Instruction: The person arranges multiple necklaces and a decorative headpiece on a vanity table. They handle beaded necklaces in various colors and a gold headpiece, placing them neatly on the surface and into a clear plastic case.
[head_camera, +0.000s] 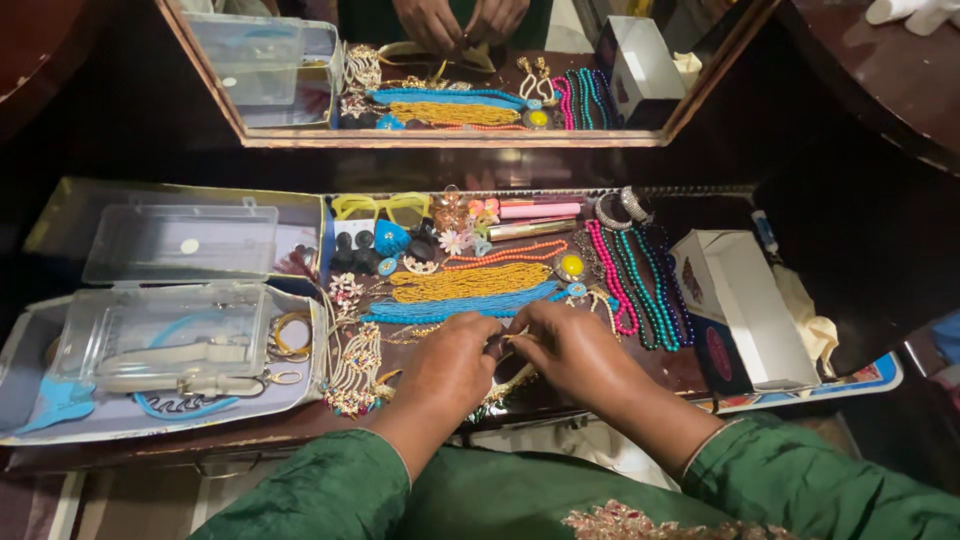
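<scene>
Near the table's front edge | I'm pinching a small gold jewellery piece (512, 338) between left hand (450, 365) and right hand (570, 350), fingers closed | bead strands (470, 283) lying sorted, this piece unplaced.

A dark wooden tabletop (700, 365) carries a spread of jewellery below a mirror (450, 140) at its far edge. Toward the left edge lie clear plastic boxes (180, 300), one holding a blue bangle. At the middle, strands of yellow beads (470, 282) lie just beside blue beads (460, 305), with orange beads (505, 255) behind them. Yellow glasses (380, 207) and a pink tube (540, 210) sit near the far edge. Pink and green bead strings (640, 285) run toward the near edge, right of centre. An open white carton (745, 310) lies toward the right edge, with a gold ornament (355, 370) near the near edge
</scene>
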